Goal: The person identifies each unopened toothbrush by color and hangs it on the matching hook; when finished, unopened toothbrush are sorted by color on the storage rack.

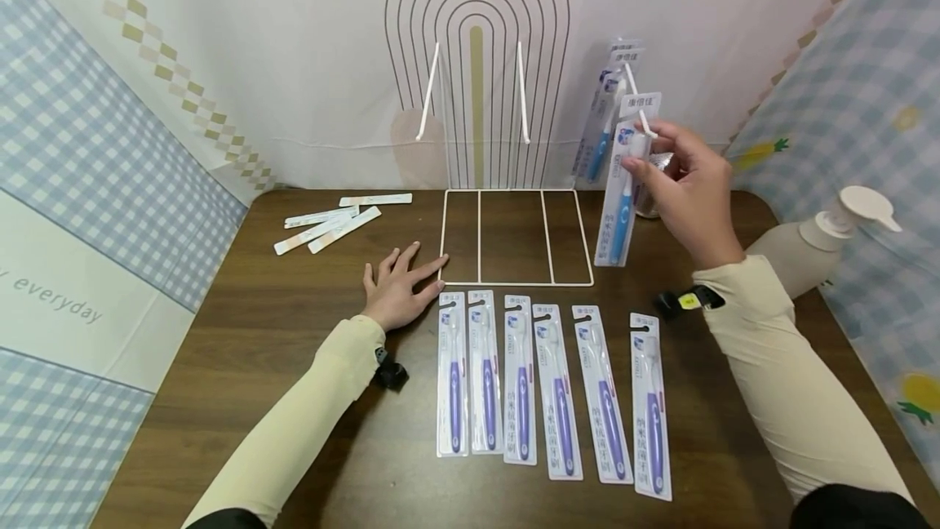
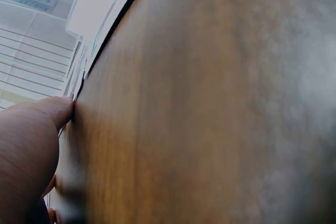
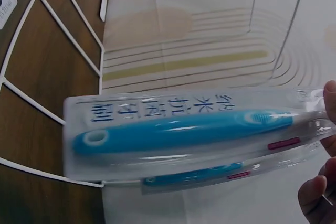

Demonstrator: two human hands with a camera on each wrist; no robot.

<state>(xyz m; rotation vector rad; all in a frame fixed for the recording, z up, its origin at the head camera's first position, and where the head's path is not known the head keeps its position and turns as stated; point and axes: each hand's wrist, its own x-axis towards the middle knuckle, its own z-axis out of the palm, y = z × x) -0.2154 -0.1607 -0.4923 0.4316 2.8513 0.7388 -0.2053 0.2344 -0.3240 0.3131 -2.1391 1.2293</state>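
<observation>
Six purple toothbrush packs [image 1: 522, 398] lie nearest on the table [image 1: 242, 333]. Beyond, the left hand [image 1: 396, 288], fingers spread and gripping nothing, touches the wire rack's [image 1: 479, 239] base; light pressure there should steady it. The right hand [image 1: 686, 186] pinches a blue toothbrush pack [image 1: 622, 215] at the right prong's [image 1: 634, 89] tip: best slid back squarely, without bending its card, toward the blue packs [image 1: 598, 155] behind.

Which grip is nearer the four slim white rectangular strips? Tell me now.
Left. The left grip rests on the brown wooden table, just right of the strips; the right grip is farther right, holding a packaged blue-handled toothbrush.
</observation>
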